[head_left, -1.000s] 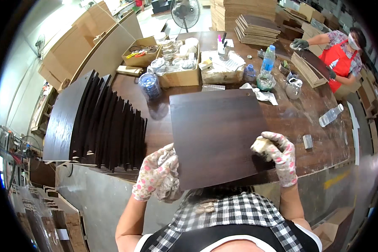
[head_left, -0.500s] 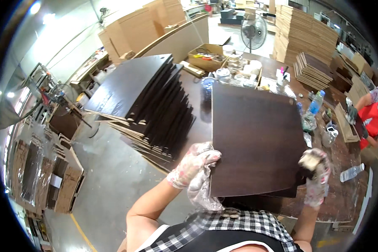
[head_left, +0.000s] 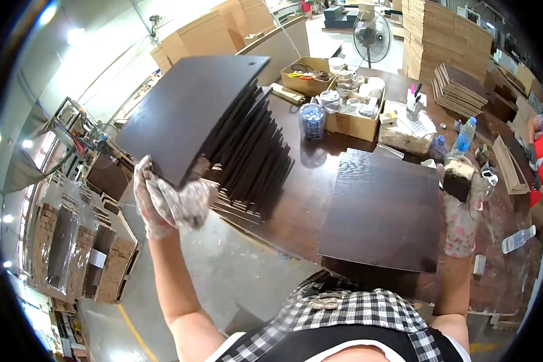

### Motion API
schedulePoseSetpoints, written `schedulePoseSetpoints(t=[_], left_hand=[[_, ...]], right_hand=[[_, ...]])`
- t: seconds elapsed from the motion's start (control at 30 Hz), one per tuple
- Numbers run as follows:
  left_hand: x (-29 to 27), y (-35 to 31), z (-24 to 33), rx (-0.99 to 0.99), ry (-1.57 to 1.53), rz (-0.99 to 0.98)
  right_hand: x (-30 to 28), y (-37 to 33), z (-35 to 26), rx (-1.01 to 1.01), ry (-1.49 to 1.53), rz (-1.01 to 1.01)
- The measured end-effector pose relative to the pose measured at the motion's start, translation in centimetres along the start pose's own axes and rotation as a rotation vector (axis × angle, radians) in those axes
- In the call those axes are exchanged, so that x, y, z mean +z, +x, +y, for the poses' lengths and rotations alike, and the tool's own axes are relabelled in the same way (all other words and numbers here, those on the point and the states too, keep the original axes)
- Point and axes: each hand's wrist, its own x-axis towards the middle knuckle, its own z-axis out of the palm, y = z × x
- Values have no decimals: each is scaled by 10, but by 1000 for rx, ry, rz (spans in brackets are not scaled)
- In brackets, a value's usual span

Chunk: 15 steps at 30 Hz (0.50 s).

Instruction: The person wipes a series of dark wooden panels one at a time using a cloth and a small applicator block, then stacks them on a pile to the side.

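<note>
Left hand point(head_left: 163, 202), gloved, grips a dark panel point(head_left: 193, 114) over the leaning stack point(head_left: 256, 151) mid-frame; right hand point(head_left: 461, 199) clutches a dark block point(head_left: 458, 181). Another panel point(head_left: 383, 214) waits on the bench.

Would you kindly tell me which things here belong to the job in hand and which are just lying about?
In the job:
left hand, with a rag, holding a dark panel
right hand holding a block
panel on the table
stack of panels

Lying about:
fan
cardboard box
bottle
</note>
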Motion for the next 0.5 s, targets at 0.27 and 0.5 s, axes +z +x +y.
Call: schedulePoseSetpoints(t=[0.27,0.5], left_hand=[[-31,47,-14,-202,78,-160],[-44,49,12,-104,846,-232]], right_hand=[[-13,-6,18,86,-296,15],[51,1,61,309,-790,-702]])
